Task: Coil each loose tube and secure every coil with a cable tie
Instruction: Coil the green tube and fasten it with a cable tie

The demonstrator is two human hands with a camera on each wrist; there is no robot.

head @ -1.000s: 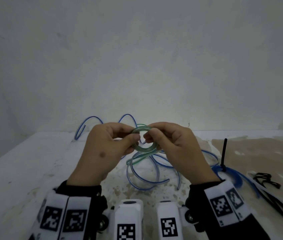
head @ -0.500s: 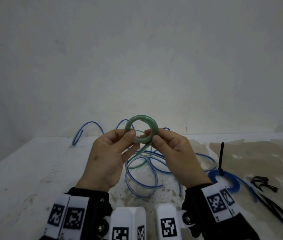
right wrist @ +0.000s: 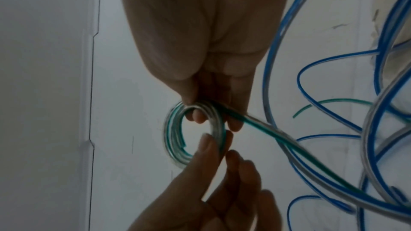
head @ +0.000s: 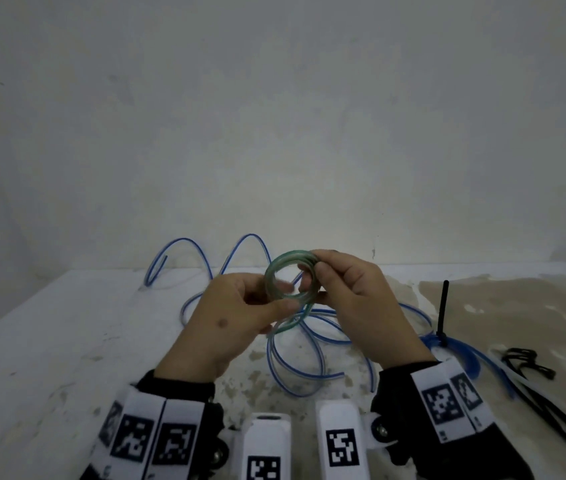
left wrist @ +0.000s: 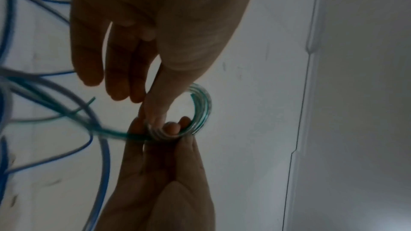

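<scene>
A green-striped clear tube wound into a small coil (head: 271, 271) is held up above the table. My right hand (head: 314, 277) pinches the coil's right side, with a finger through the ring (right wrist: 195, 110). My left hand (head: 281, 301) pinches its lower edge between thumb and forefinger (right wrist: 219, 142). The green tail (head: 288, 323) hangs down towards the table. In the left wrist view the coil (left wrist: 203, 106) stands between both hands. A loose blue-striped tube (head: 179, 239) sprawls in loops on the table behind and beneath my hands.
A tied blue coil (head: 461, 348) lies at the right with a black cable tie (head: 442, 306) sticking up from it. Several loose black cable ties (head: 524, 362) lie further right. The white table (head: 49, 341) meets a plain wall behind.
The coil rose, then tilted in my fingers. My left thumb has shifted from the coil's left side to its lower edge, and my right hand now grips higher on the right.
</scene>
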